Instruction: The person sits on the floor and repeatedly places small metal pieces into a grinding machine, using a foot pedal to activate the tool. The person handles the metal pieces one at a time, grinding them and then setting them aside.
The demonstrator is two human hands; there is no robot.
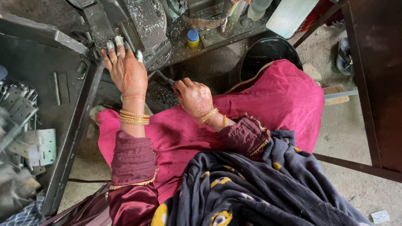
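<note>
My left hand reaches forward with its taped fingertips resting on a metal part at the grey press machine; whether it grips the part I cannot tell. My right hand is closed around a thin metal lever handle that runs toward the machine. Both wrists wear gold bangles. My lap is covered by pink cloth and a dark shawl.
A dark metal tray at left holds several flat hinge plates. A small yellow bottle with a blue cap stands on the machine base. A black bucket sits behind my knee. A dark table frame stands at right.
</note>
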